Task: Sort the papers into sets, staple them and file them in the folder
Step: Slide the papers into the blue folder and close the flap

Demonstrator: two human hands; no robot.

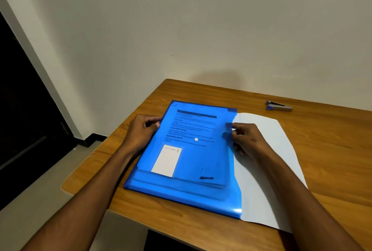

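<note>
A translucent blue plastic folder point(187, 170) lies on the wooden table, with printed papers showing through its cover and a white label on its front. My left hand point(142, 131) grips the folder's left edge near the top. My right hand point(246, 140) pinches the folder's right edge, fingers partly under the blue cover. White paper point(265, 162) sticks out from beneath the folder to the right. A small blue and metal stapler point(278, 106) rests apart at the table's far right.
The wooden table point(332, 160) stands against a cream wall. Its left edge and rounded front corner fall off to a grey floor point(40, 200). A dark doorway point(20, 109) is at the far left.
</note>
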